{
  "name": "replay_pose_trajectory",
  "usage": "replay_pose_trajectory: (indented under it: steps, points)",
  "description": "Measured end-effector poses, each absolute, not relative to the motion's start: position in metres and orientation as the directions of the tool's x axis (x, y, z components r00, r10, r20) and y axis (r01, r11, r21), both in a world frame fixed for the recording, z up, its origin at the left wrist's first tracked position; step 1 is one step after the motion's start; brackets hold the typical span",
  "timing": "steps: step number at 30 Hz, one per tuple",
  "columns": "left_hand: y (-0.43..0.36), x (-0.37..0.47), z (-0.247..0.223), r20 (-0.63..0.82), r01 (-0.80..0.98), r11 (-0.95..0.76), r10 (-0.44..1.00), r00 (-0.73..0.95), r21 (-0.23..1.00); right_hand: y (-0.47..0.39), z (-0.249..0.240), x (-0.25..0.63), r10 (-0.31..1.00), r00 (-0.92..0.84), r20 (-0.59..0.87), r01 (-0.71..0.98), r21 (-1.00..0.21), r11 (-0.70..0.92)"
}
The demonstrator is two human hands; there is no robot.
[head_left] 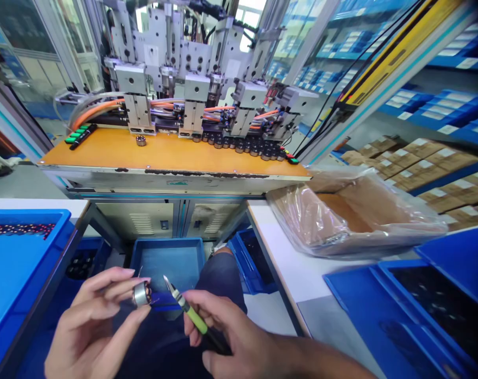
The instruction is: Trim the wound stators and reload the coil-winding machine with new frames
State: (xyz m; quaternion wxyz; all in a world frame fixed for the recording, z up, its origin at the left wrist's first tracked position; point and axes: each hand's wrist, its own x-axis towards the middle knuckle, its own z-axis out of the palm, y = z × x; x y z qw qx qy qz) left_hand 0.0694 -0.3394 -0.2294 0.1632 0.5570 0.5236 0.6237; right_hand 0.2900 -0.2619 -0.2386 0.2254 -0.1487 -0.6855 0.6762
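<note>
My left hand (92, 321) pinches a small motor stator (141, 295) between thumb and fingertips. The stator has a silver metal ring, copper windings at its open end and thin wire leads sticking out. In my right hand (231, 326) is a craft knife (195, 318) with a green and black handle. Its pointed metal tip is directed up and left, a short gap from the stator. Both hands are above my lap, and the lower part of the handle is hidden in my right palm.
Ahead stands a machine (195, 89) over an orange worktop (176, 152), with a row of small motor parts (242, 146). A plastic-lined carton (361, 216) sits right. Blue trays lie left (21, 263) and right (361, 305); a blue bin (168, 258) is below.
</note>
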Motion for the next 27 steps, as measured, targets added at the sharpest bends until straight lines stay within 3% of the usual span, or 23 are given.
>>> replay_pose_trajectory:
  steps: [4, 12, 18, 27]
  points:
    - [-0.34, 0.069, -0.232, 0.439, 0.256, -0.364, 0.819, -0.37, 0.896, -0.259, -0.23, 0.296, 0.437, -0.889, 0.137, -0.142, -0.99, 0.02]
    - [-0.349, 0.072, -0.242, 0.414, 0.36, -0.274, 0.816, -0.404, 0.892, -0.259, -0.229, 0.295, 0.405, -0.898, 0.173, -0.172, -0.984, 0.04]
    - [-0.35, 0.073, -0.244, 0.449, 0.318, -0.34, 0.802, -0.393, 0.885, -0.26, -0.231, 0.293, 0.398, -0.899, 0.183, -0.201, -0.98, -0.005]
    - [-0.348, 0.072, -0.244, 0.461, 0.343, -0.339, 0.799, -0.386, 0.876, -0.262, -0.237, 0.292, 0.414, -0.907, 0.082, -0.146, -0.981, -0.125]
